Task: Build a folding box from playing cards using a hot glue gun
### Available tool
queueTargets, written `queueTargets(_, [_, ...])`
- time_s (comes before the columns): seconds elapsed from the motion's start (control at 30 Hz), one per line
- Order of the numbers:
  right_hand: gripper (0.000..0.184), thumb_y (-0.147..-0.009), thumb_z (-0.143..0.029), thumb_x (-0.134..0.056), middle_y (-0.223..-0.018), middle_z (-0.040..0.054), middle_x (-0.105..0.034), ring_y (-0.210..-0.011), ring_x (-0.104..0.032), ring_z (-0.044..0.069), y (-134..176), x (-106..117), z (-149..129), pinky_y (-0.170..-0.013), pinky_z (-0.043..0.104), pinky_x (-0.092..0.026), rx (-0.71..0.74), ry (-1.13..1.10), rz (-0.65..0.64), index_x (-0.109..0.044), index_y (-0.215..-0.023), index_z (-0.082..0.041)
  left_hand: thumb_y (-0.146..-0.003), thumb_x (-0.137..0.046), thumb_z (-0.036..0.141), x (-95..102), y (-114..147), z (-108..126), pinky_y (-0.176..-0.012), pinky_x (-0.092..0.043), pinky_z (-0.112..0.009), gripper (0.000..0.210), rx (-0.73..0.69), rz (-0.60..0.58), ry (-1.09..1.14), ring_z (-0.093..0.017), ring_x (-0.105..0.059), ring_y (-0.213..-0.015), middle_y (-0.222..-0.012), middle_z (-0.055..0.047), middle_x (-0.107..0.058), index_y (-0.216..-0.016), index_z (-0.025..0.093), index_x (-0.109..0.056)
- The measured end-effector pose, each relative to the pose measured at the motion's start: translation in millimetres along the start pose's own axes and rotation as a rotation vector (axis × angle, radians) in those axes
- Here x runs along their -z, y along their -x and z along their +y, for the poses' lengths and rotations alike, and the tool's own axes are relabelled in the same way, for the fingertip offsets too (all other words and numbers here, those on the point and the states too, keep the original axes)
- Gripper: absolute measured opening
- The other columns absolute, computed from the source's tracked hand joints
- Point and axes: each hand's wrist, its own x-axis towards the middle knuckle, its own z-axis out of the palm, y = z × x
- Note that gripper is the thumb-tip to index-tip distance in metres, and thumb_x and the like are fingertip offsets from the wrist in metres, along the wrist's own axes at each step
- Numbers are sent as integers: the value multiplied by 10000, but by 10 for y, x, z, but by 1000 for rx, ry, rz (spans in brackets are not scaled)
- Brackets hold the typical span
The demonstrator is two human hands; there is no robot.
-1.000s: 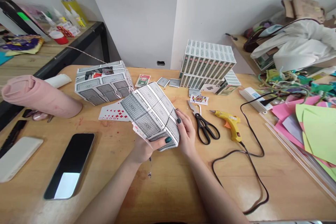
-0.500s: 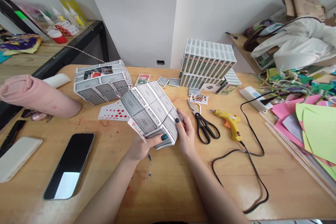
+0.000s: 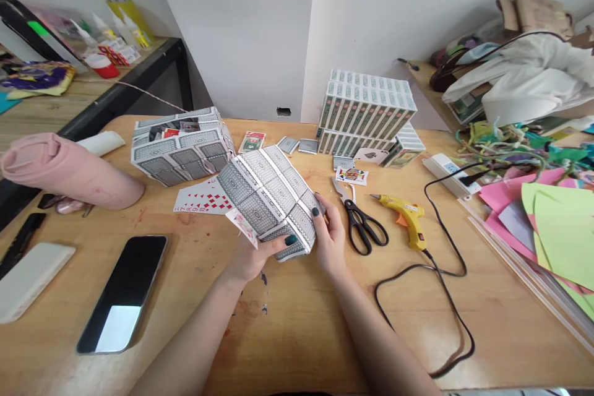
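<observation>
Between my two hands, tilted above the table, is a box made of playing cards (image 3: 273, 198), their grey patterned backs outward with white strips along the seams. My left hand (image 3: 255, 258) grips its near lower edge, thumb laid on top and fingers hidden beneath. My right hand (image 3: 330, 235) clasps the right side, fingertips curled against the edge. A loose-looking card flap (image 3: 242, 227) juts out by my left hand, face showing. Behind stands a similar card box (image 3: 180, 151) with an open top and cards inside. A fan of diamond cards (image 3: 202, 198) lies before it.
Right of my hands lie black-handled scissors (image 3: 364, 223) and a yellow glue gun (image 3: 403, 216), its cable looping toward the front. Stacked card packs (image 3: 366, 108) stand at the back. A phone (image 3: 123, 294), a pink bottle (image 3: 74, 170) and a white power bank (image 3: 34, 278) occupy the left.
The held card box has turned slightly, and the flap by my left hand shows more of its face. Both hands keep their grip in nearly the same place.
</observation>
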Motion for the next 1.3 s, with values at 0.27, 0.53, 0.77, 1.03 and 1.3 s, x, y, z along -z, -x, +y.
queueTargets(0.27, [363,-891,-372,-466,-1208,121,-593,-1125,-539,226,-20,16,-8,-939,403,-429,-14,44,96,-572,-1176,-175,-562,-840,246,-2,-66,-49,-965,-483,-414,559,147,-23,160,-295,-609,-1110,-1070,-60,-721,-1093,204,-674])
queueTargets(0.53, [324,-877,-338,-486,-1171,131,-599,-1069,-581,209,-61,16,12,-925,407,-457,-15,21,197,-539,-1151,-173,-574,-813,191,-34,-53,-67,-916,-516,-402,595,96,90,203,-290,-619,-1091,-1077,-53,-716,-1141,204,-635])
queueTargets(0.77, [431,-755,-305,-585,-1065,133,-609,-833,-626,214,-295,497,-132,-718,371,-505,-58,237,521,-452,-1146,-181,-577,-804,176,-38,-55,-52,-909,-520,-391,621,54,108,203,-281,-605,-1111,-1086,-40,-708,-1166,227,-613])
queueTargets(1.03, [680,-716,-576,-527,-1234,298,-482,-1207,-387,457,-362,1340,-81,-891,635,-361,-548,1142,466,-489,-1184,-83,-589,-806,185,-17,-72,-131,-799,-543,-340,595,120,128,266,-258,-649,-1002,-1013,-36,-722,-1154,215,-622])
queueTargets(1.3, [815,-664,-595,-534,-1267,327,-477,-1200,-440,453,-470,1455,61,-906,581,-388,-696,1171,393,-483,-1249,-31,-620,-788,174,-8,-92,-165,-863,-527,-373,568,143,59,326,-266,-648,-1029,-1028,-48,-728,-1163,201,-624])
